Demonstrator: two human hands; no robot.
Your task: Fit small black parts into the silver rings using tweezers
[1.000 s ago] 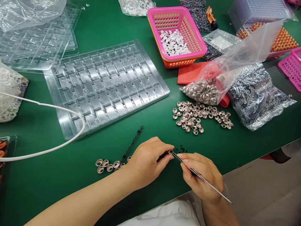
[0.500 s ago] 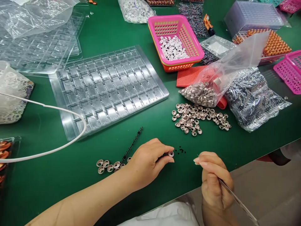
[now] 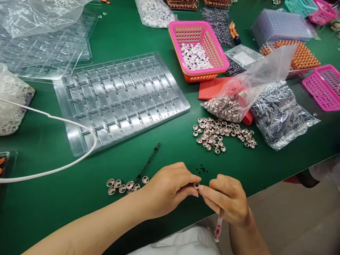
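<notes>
My left hand (image 3: pixel 167 189) pinches a small silver metal cup (image 3: pixel 196 185) between thumb and forefinger near the table's front edge. My right hand (image 3: pixel 227 200) meets it, its fingertip pressed against the same cup, while a thin tool (image 3: pixel 219 228) hangs down from its closed fingers. Several tiny black beads (image 3: pixel 202 169) lie on the green mat just above the hands. A short row of finished cups (image 3: pixel 120 186) and a black plastic sprue strip (image 3: pixel 147 163) lie left of my left hand.
A loose pile of silver cups (image 3: pixel 221 134) spills from a clear bag (image 3: pixel 239 99). A clear compartment tray (image 3: pixel 119 99), a pink basket (image 3: pixel 198 47) of white-and-black discs, a bag of dark parts (image 3: pixel 281 113) and a white cable (image 3: pixel 53 145) surround them.
My right hand swung the tool's tip away from the cup, turned it downward, and came back to press a fingertip onto the cup. My left hand kept its pinch.
</notes>
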